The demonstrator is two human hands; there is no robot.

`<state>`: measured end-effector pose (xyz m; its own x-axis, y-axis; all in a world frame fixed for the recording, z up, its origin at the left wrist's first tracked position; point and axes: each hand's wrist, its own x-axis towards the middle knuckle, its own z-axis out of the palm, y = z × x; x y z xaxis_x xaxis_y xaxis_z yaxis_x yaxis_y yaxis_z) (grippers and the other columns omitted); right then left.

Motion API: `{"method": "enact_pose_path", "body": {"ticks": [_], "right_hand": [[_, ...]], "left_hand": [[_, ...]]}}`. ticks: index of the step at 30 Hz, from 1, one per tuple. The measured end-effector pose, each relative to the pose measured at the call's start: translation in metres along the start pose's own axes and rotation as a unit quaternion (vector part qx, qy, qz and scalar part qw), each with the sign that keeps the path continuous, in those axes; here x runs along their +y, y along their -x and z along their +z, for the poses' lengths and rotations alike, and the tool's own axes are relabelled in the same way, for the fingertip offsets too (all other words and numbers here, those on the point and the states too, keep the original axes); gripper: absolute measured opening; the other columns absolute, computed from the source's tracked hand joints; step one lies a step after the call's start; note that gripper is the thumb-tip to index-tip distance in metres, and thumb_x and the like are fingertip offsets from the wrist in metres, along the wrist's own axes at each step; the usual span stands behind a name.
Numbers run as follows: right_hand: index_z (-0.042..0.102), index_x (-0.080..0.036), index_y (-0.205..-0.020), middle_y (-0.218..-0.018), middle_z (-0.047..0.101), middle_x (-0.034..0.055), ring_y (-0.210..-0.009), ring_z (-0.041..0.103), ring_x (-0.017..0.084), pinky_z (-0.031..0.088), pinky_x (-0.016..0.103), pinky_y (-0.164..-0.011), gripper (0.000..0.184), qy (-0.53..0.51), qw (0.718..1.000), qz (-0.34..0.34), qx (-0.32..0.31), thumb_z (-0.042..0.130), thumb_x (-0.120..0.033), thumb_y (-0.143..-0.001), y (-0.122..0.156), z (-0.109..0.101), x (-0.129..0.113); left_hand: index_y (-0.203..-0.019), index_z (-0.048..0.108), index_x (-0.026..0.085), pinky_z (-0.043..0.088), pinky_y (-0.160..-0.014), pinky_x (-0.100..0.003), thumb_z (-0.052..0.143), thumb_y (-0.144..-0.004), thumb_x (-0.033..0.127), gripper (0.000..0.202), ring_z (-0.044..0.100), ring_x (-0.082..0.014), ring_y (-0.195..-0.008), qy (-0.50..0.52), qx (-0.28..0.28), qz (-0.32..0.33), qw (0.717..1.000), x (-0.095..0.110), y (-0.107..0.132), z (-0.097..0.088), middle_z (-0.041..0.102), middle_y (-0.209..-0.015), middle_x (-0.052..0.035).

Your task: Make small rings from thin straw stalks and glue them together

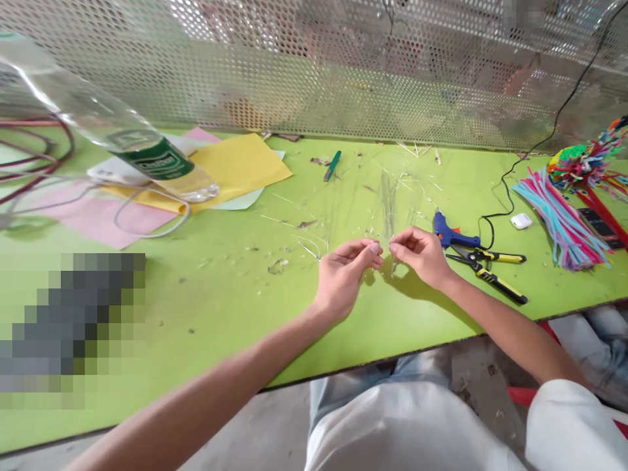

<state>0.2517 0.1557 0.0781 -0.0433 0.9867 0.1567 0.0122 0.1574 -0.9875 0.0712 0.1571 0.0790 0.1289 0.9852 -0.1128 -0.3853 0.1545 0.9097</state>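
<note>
My left hand point(346, 278) and my right hand point(417, 255) meet above the green table top point(220, 307), fingertips nearly touching. Each hand pinches between thumb and fingers. A thin pale strand point(394, 267) shows below my right fingertips, and it is too fine to follow into my left hand. Just right of my right hand lie a blue glue gun point(454, 232) and yellow-handled pliers point(483, 269). Fine fibres and scraps point(390, 203) are scattered on the table beyond my hands.
A clear plastic bottle point(112, 118) lies on yellow paper point(230, 173) and pink paper point(93, 216) at the left. Pipe cleaners point(559, 216) lie at the right. A green cutter point(332, 165) sits near the perforated metal screen point(314, 65) along the table's back edge.
</note>
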Motion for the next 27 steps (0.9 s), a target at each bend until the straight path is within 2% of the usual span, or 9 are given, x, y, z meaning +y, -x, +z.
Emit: {"method": "enact_pose_path", "body": {"ticks": [4,6,7,9,12,15,18,21,27], "right_hand": [[0.074,-0.021,-0.079,-0.070,0.072,0.0018,-0.060,0.064,0.015,0.055,0.029,-0.059,0.044,0.113,0.991,-0.040,0.055,0.077,-0.063,-0.093,-0.005,-0.022,-0.007],[0.073,-0.021,-0.074,-0.064,0.069,0.0020,-0.059,0.062,0.016,0.055,0.031,-0.061,0.047,0.236,0.963,-0.093,0.085,0.068,-0.060,-0.101,-0.009,-0.036,-0.012],[0.076,-0.022,-0.080,-0.067,0.070,0.0028,-0.062,0.064,0.017,0.058,0.033,-0.066,0.042,0.300,0.940,-0.128,0.097,0.065,-0.054,-0.104,-0.011,-0.042,-0.014],[0.080,-0.023,-0.114,-0.092,0.080,0.0079,-0.082,0.072,0.022,0.064,0.041,-0.082,0.026,0.387,0.894,-0.200,0.109,0.061,-0.039,-0.107,-0.013,-0.049,-0.019],[0.063,-0.027,-0.152,-0.137,0.076,0.0124,-0.123,0.072,0.028,0.062,0.052,-0.109,0.047,0.437,0.848,-0.299,0.027,0.062,-0.025,-0.105,-0.013,-0.046,-0.024],[0.071,-0.026,-0.140,-0.133,0.078,0.0099,-0.123,0.072,0.028,0.061,0.050,-0.108,0.035,0.466,0.805,-0.348,-0.118,0.066,-0.025,-0.105,-0.010,-0.038,-0.025],[0.077,-0.022,-0.116,-0.112,0.082,0.0095,-0.107,0.073,0.026,0.060,0.044,-0.093,0.019,0.496,0.773,-0.357,-0.171,0.060,-0.018,-0.108,-0.007,-0.033,-0.025],[0.074,-0.020,-0.105,-0.100,0.081,0.0095,-0.097,0.071,0.025,0.058,0.042,-0.086,0.016,0.498,0.768,-0.364,-0.171,0.059,-0.016,-0.106,-0.005,-0.032,-0.025],[0.066,-0.023,-0.092,-0.088,0.075,0.0049,-0.086,0.068,0.022,0.058,0.038,-0.083,0.012,0.417,0.825,-0.357,-0.134,0.063,-0.011,-0.092,-0.006,-0.038,-0.031]], "left_hand": [[-0.090,0.081,0.013,0.061,-0.064,-0.025,0.098,-0.072,0.041,0.037,0.072,-0.0146,-0.066,-0.071,0.006,0.018,0.997,0.003,-0.004,-0.002,0.078,-0.077,-0.0060],[-0.091,0.080,0.012,0.061,-0.061,-0.026,0.097,-0.071,0.042,0.039,0.072,-0.0164,-0.064,-0.124,-0.004,0.002,0.992,0.003,-0.006,-0.003,0.078,-0.074,-0.0069],[-0.091,0.080,0.012,0.061,-0.061,-0.027,0.096,-0.071,0.042,0.040,0.073,-0.0172,-0.064,-0.146,-0.010,-0.005,0.989,0.003,-0.006,-0.003,0.078,-0.073,-0.0071],[-0.093,0.081,0.012,0.063,-0.064,-0.029,0.092,-0.074,0.044,0.039,0.074,-0.0185,-0.066,-0.181,-0.023,-0.003,0.983,0.002,-0.008,-0.004,0.079,-0.074,-0.0077],[-0.091,0.082,0.012,0.062,-0.066,-0.029,0.084,-0.078,0.043,0.033,0.075,-0.0189,-0.068,-0.237,-0.051,0.025,0.970,-0.001,-0.009,-0.005,0.080,-0.078,-0.0080],[-0.090,0.083,0.013,0.060,-0.067,-0.028,0.074,-0.080,0.039,0.029,0.074,-0.0187,-0.068,-0.297,-0.078,0.064,0.949,-0.004,-0.010,-0.006,0.081,-0.079,-0.0077],[-0.088,0.084,0.013,0.060,-0.071,-0.029,0.069,-0.082,0.037,0.028,0.075,-0.0197,-0.072,-0.350,-0.090,0.114,0.925,-0.004,-0.009,-0.007,0.083,-0.081,-0.0081],[-0.087,0.084,0.013,0.060,-0.072,-0.029,0.067,-0.083,0.037,0.029,0.075,-0.0196,-0.072,-0.371,-0.107,0.136,0.912,0.000,-0.005,-0.006,0.083,-0.081,-0.0083],[-0.083,0.084,0.013,0.058,-0.068,-0.026,0.070,-0.080,0.037,0.028,0.073,-0.0180,-0.070,-0.342,-0.113,0.100,0.928,0.008,-0.001,-0.002,0.082,-0.078,-0.0073]]}}
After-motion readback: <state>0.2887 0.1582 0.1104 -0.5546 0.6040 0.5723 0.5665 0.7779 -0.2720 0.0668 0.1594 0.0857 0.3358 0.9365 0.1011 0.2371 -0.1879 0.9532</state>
